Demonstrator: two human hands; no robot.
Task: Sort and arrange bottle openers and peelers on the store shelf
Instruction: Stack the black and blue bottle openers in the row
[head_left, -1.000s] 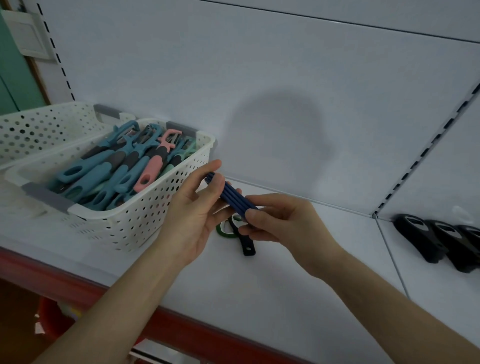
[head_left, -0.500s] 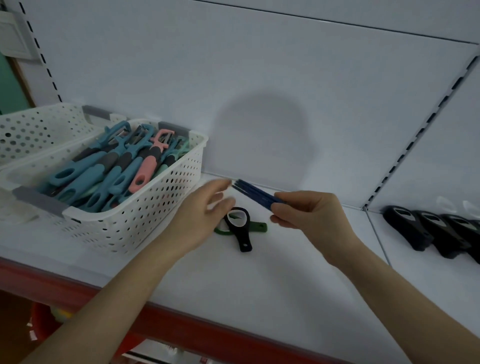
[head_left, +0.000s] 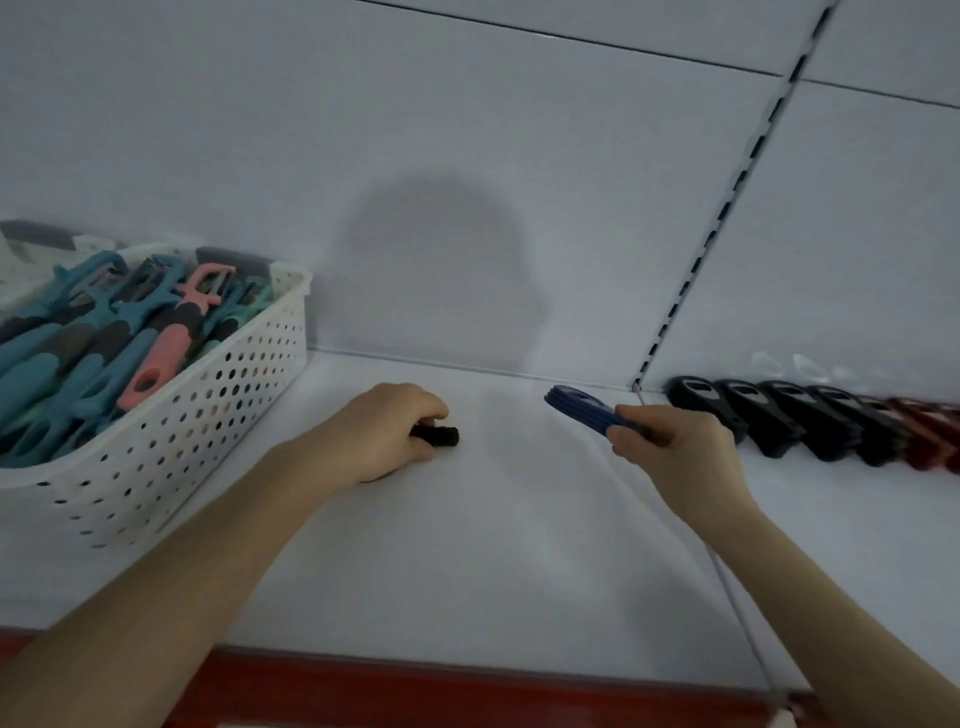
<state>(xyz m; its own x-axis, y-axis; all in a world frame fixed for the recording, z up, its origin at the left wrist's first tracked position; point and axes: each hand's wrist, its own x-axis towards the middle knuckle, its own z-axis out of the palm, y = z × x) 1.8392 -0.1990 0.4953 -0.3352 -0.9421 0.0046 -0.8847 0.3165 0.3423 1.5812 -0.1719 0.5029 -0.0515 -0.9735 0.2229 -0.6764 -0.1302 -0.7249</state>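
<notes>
**Head view (sole view).** Store shelf (head_left: 493, 545) seen from the front and above.

- **L hand** (head_left: 389, 431): rests knuckles-up on the shelf, fingers curled round a black opener (head_left: 441, 435). Only a dark stub shows past the fingers, so "opener" is a judgement. The rest is hidden.
- **R hand** (head_left: 670, 447): raised just off the shelf, pinching a flat stack of blue openers (head_left: 582, 410) by one end. The free end points left and back.
- **Why so held:** the blue pieces lie face to face, prob. so they can be set down as one block. Gripping them at one end leaves the other end free to land first.
- **Why so placed:**
  - At far R, a row of black openers (head_left: 779, 415) runs into red openers (head_left: 930, 431). They overlap like tiles and are grouped by colour, i.e. display order.
  - At L, a white basket (head_left: 244, 395) holds the peelers (head_left: 104, 353), so the two types are kept apart.
- **Position rel. to hands:**
  - The black opener is inside the L hand, touching the shelf, and well apart from the R hand.
  - The blue stack's tip lies between the two hands, and the stack is near the row's L end. No contact w/ the row is visible.
  - The blue stack prob. goes in next to that row.
</notes>
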